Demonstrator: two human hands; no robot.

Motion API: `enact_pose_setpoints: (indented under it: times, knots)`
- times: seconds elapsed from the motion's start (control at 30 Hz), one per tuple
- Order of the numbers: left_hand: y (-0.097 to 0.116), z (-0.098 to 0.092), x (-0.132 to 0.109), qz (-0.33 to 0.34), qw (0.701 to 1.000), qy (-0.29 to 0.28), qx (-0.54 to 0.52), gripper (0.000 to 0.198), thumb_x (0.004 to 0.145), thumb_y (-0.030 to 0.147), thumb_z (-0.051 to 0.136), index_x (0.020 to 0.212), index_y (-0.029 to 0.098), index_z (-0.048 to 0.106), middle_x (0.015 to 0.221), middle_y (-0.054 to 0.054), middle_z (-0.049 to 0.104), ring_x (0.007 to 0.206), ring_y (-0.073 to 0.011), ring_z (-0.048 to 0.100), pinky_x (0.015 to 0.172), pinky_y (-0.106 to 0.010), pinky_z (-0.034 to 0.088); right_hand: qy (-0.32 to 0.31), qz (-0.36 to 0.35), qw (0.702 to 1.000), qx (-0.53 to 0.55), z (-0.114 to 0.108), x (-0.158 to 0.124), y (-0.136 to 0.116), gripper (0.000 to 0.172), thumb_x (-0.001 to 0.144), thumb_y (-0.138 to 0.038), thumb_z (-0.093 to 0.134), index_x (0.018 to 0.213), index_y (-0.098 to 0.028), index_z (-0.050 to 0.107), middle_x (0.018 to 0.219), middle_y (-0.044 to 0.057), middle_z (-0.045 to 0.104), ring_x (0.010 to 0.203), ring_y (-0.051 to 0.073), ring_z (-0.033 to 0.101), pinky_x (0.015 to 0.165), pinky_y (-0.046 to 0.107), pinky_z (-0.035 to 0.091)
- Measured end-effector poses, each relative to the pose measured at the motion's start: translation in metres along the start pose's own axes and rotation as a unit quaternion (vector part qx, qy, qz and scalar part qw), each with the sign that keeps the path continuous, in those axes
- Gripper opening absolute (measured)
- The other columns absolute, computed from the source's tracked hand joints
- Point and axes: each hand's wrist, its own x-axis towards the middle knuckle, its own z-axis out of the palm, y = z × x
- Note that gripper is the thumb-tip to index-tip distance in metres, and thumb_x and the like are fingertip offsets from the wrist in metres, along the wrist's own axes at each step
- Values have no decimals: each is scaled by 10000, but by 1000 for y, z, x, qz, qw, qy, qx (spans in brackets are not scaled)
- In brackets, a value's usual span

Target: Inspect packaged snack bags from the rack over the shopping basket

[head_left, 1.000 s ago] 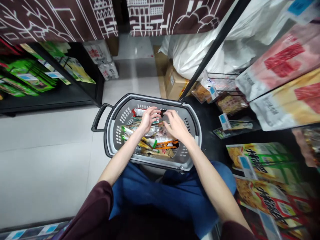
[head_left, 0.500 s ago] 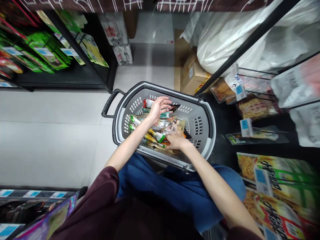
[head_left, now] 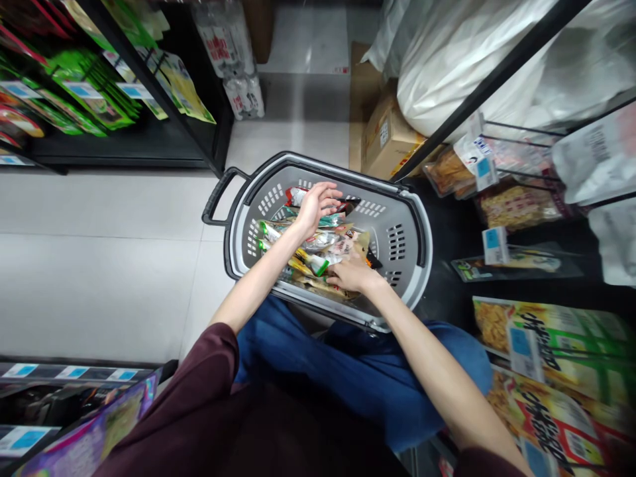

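A grey shopping basket (head_left: 415,278) with black trim sits before my bent legs, several food packets in it. Over its far left part hovers my left hand (head_left: 320,207), its fingers stretched out and nothing held. My right hand (head_left: 350,273) reaches deeper, fingers bent around a beige packet (head_left: 360,242); its fingertips are partly hidden among the wrappers. Just left of it lies a white and yellow packet with a green end (head_left: 315,263). A silvery packet (head_left: 322,240) is between my hands. Beyond my left hand shows a red and white packet (head_left: 297,195).
A black handle (head_left: 218,199) sticks out from the basket's left side. On the right, shelves hold hanging packets (head_left: 556,338). Behind the basket stand a cardboard box (head_left: 385,142) and a large white bag (head_left: 447,73). Green packets (head_left: 94,86) hang at upper left.
My right hand has shifted slightly among the packets, and an orange-edged one beside it is less visible. My left hand stays over the basket. The view has tilted a little.
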Motion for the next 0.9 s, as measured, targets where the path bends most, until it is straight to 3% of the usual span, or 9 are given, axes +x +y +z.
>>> enact_pose_setpoints:
  times: [0.13,0.33,0.5,0.63,0.77,0.9]
  knots:
    - [-4,1,-2,-3,1000,-10,7,159,941,290,461,961,176,571,838,-14,680,656,-93,619,611,-182,465,-22,-29,999,19,-1,-4,-6,322,897,-404,585,1119,-208,713,1056,151,742,959,309,702,811,371,496]
    - [-9,1,-1,-2,1000,-26,11,171,930,309,492,951,162,576,831,-34,681,653,-108,632,599,-193,476,8,-64,998,-10,-4,-3,-18,333,895,-245,495,1154,-209,700,1078,143,744,958,288,707,760,322,488]
    - [-8,2,-2,-10,999,-26,19,173,939,307,468,945,172,578,830,-22,679,650,-100,629,599,-184,471,47,-65,996,-38,-1,1,-25,347,952,-406,490,1079,-180,720,1002,164,752,939,320,715,745,334,486]
    - [-7,3,-4,-11,999,-33,20,171,943,284,450,946,169,575,827,-26,681,646,-104,631,590,-185,465,50,-62,995,-58,1,5,-27,371,983,-347,432,1022,-145,742,988,190,754,918,322,723,742,339,480]
    - [-5,2,-4,-13,999,-39,22,175,945,306,462,954,175,578,837,-24,685,657,-102,634,605,-181,468,65,-52,993,-88,-15,0,-22,372,982,-281,420,938,-119,752,968,203,751,940,325,712,774,352,468]
    - [-3,0,-4,-3,999,-46,23,180,947,299,458,948,165,579,821,-31,683,652,-108,640,599,-189,475,152,-55,984,-68,-41,-19,-7,381,1011,-324,406,881,-146,718,924,145,747,919,280,695,795,333,433]
